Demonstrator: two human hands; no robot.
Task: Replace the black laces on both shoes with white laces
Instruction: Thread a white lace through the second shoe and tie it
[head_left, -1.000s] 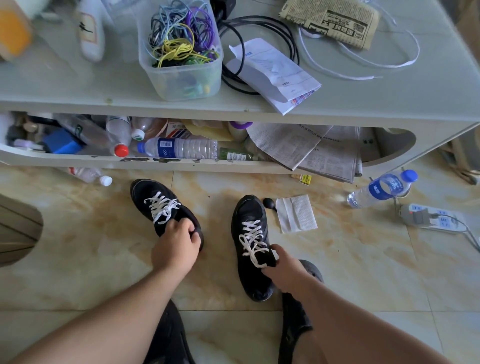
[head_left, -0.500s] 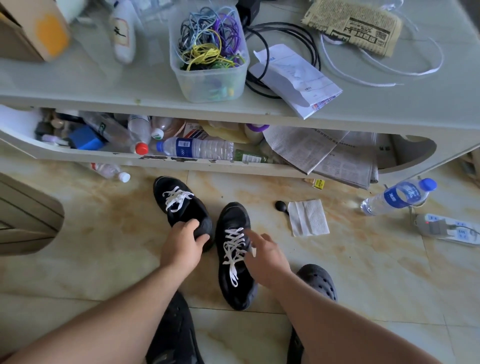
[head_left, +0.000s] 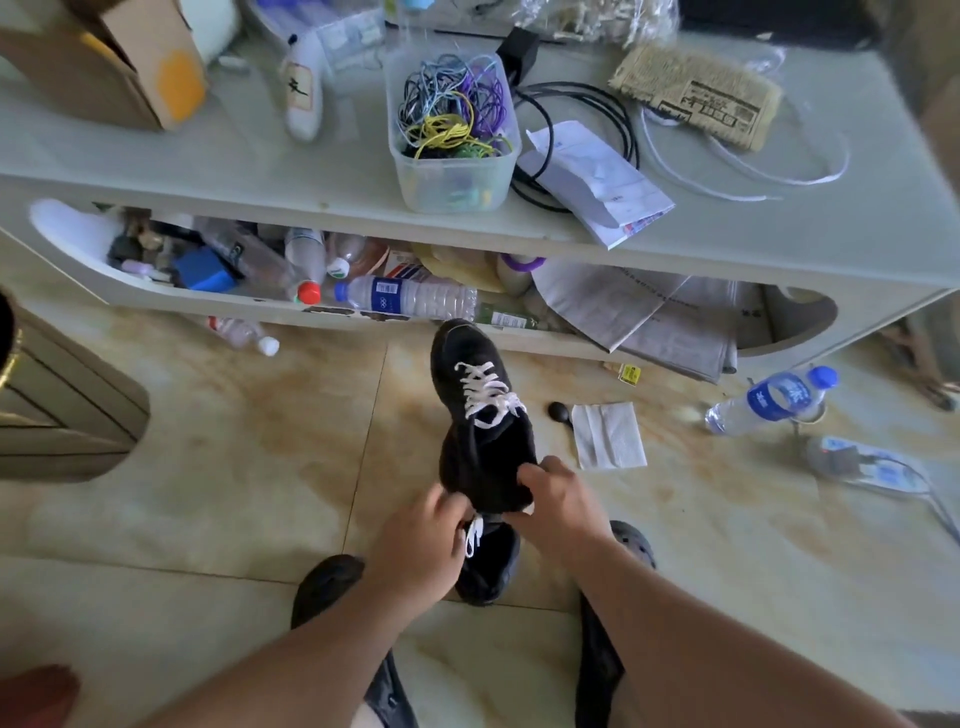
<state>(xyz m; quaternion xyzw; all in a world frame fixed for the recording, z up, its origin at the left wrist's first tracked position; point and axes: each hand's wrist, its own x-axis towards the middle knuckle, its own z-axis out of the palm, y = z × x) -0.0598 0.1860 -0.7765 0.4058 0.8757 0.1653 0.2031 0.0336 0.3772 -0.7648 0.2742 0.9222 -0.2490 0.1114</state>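
Two black shoes with white laces are bunched together in front of me, above the floor tiles. The upper shoe (head_left: 483, 415) points its toe toward the table, and its white laces (head_left: 488, 392) are threaded across the top. My right hand (head_left: 558, 506) grips its heel. The lower shoe (head_left: 491, 569) is mostly hidden beneath it, with a loose white lace end (head_left: 472, 535) hanging at its opening. My left hand (head_left: 423, 543) has its fingers curled around that shoe's collar, right next to the upper shoe's heel.
A low white table (head_left: 779, 244) stands ahead, with a tub of cords (head_left: 452, 135), a black cable (head_left: 597, 104) and loose white cord (head_left: 748, 176) on it. Bottles and newspapers fill its shelf. On the floor lie a tissue (head_left: 608, 436), a water bottle (head_left: 769, 402) and a power strip (head_left: 862, 467).
The two shoes lay apart on the floor, one under each hand. Both hands have since drawn them together at the centre, and the right hand has lifted one above the other.
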